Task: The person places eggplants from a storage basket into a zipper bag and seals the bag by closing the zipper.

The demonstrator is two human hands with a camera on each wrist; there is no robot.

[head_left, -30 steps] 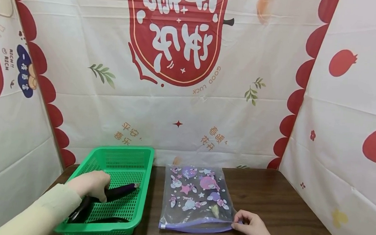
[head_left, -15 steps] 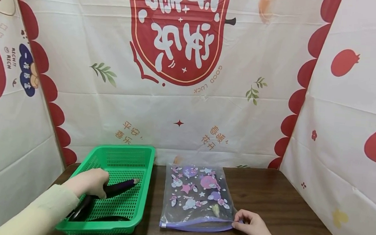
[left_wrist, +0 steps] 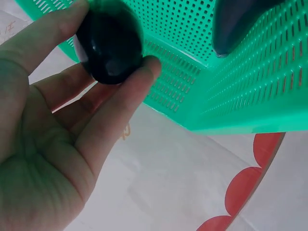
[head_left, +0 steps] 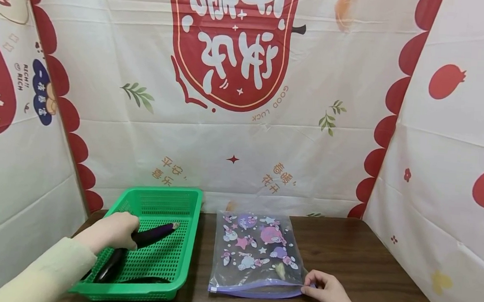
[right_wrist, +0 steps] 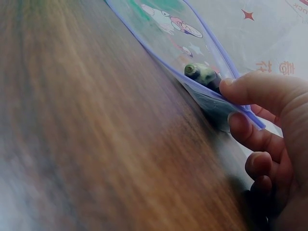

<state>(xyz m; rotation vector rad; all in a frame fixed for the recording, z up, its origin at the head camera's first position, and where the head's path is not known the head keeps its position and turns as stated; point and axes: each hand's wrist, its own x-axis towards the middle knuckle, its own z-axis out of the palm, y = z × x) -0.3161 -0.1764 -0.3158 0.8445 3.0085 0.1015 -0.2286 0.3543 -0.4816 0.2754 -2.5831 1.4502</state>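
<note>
Green plastic basket point(head_left: 191, 241) at left, the left hand point(head_left: 116, 230) holding an eggplant point(head_left: 156, 235) over its floor; printed bag point(head_left: 251, 252) at right, its mouth edge pinched by the right hand point(head_left: 326, 292).

The left grip is closed around the eggplant's middle, covering that stretch in the head view; the wrist view shows only a rounded dark end between thumb and fingers, the rest cut off. Below, one eggplant point(head_left: 110, 266) is partly hidden by hand and sleeve point(head_left: 48, 268), another point(head_left: 146, 280) by the near rim. Inside the bag, a pale stem end point(head_left: 280, 269) shows, its dark body hard to separate from the worktop point(head_left: 340, 247), which blurs in the right wrist view.
</note>
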